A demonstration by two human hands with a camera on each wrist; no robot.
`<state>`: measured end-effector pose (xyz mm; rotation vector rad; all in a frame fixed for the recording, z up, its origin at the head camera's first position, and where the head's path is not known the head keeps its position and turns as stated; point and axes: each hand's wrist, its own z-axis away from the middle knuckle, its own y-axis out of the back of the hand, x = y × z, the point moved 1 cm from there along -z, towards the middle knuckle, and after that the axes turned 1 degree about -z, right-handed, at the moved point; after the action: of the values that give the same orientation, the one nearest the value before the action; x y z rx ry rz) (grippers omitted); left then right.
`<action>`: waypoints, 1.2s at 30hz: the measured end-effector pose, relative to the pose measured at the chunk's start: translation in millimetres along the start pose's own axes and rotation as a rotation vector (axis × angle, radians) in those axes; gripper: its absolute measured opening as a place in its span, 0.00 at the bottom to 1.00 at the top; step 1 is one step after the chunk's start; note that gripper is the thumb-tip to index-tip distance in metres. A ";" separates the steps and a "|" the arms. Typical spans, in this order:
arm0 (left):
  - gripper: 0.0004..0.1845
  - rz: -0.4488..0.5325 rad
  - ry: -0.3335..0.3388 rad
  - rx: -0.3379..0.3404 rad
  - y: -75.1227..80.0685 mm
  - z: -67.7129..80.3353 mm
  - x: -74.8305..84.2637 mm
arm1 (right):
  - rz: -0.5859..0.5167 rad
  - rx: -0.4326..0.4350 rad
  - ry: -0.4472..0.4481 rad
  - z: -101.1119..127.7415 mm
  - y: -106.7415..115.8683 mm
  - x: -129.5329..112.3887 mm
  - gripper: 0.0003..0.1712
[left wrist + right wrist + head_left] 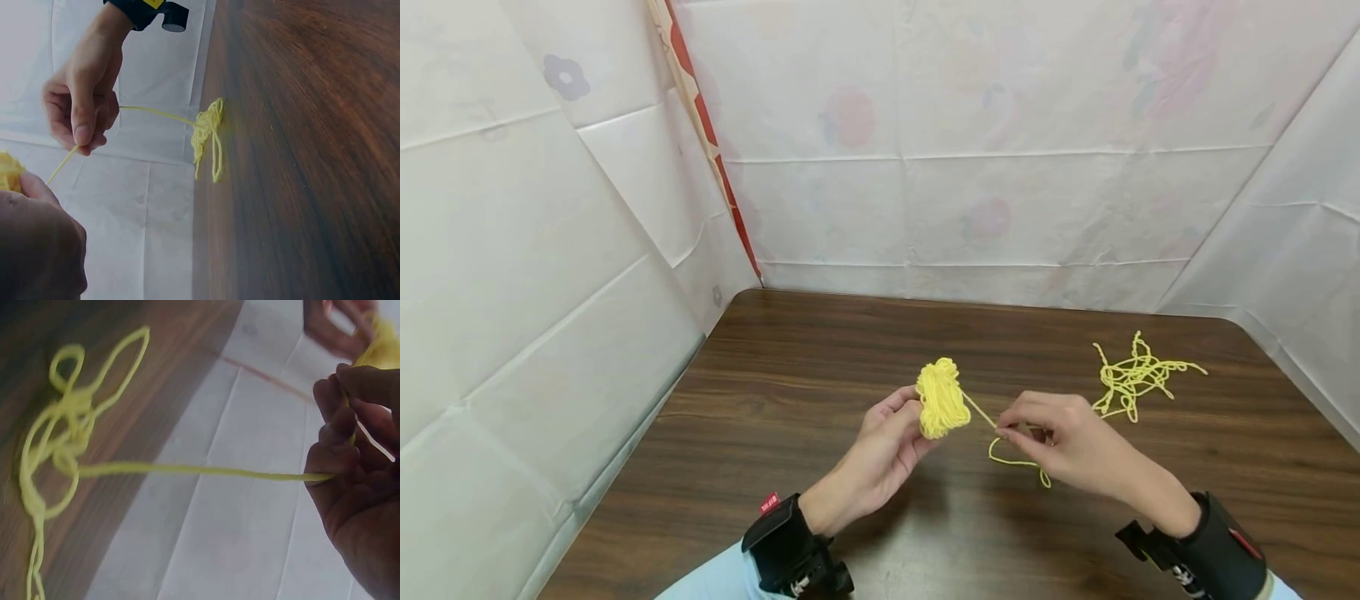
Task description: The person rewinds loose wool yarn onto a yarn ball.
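Note:
In the head view my left hand (891, 454) holds a wound bundle of yellow yarn (942, 398) above the table, thumb on the near side and fingers behind. A single strand (979, 409) runs from the bundle to my right hand (1063, 437), which pinches it between thumb and fingertips. From that hand the yarn trails on to a loose, looped heap of yellow yarn (1131, 379) lying on the table to the right. The right wrist view shows the strand (206, 470) stretching from the heap (62, 437) into the curled fingers (340, 434).
The dark wood-grain table (760, 350) has rounded far corners. White patterned sheets (1000, 167) hang behind it and on both sides. A red and tan strip (707, 125) runs down the back left corner. Both wrists wear black straps (1217, 542) with small cameras.

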<state>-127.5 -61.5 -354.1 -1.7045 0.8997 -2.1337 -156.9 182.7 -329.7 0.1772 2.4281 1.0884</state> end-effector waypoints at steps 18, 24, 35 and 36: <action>0.15 -0.298 -0.110 0.257 -1.1 -0.2 -6.2 | 0.090 -0.038 0.232 -9.8 -16.9 -50.6 0.10; 0.16 -0.480 -0.132 0.194 -4.8 4.7 -6.6 | 0.156 0.016 0.305 -17.6 -10.2 -53.3 0.14; 0.16 -0.580 -0.094 0.093 -6.3 9.3 -13.2 | 0.165 0.141 0.354 -24.4 2.5 -47.8 0.14; 0.16 -0.587 -0.090 0.088 -6.8 9.2 -13.3 | 0.159 0.146 0.352 -24.3 4.0 -46.2 0.15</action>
<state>-114.0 -51.5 -359.3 -2.1952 0.2866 -2.3587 -127.8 155.2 -296.0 0.2476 2.8528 1.0848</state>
